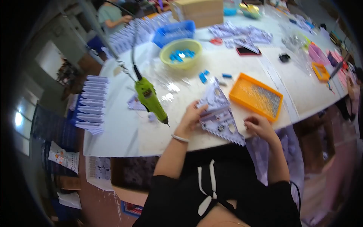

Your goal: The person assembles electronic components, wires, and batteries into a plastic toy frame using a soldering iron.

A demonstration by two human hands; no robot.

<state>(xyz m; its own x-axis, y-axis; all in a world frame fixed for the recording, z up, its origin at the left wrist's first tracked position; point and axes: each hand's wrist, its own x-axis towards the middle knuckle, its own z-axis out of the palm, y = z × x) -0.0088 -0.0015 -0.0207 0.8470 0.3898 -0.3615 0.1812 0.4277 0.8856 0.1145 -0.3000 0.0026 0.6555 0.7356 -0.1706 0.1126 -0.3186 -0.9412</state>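
My left hand (193, 114) is closed on the left side of a pale lilac plastic part (214, 99) with a toothed edge and round holes. The part has an upper and a lower section meeting at an angle; whether they are one piece or two I cannot tell. To its right, my right hand (258, 125) is apart from it, fingers pinched together near the orange tray (235, 99) of small metal screws. Anything between those fingertips is too small to make out. Left of my left hand, a green electric screwdriver (149, 97) hangs with its bit pointing down.
Several lilac parts stand in a row (92, 102) at the table's left. Beyond the screwdriver are a yellow bowl (164, 58) of blue pieces and a blue basket (174, 33). A phone (248, 51), red-handled scissors (216, 41) and a cardboard box (200, 13) lie farther back.
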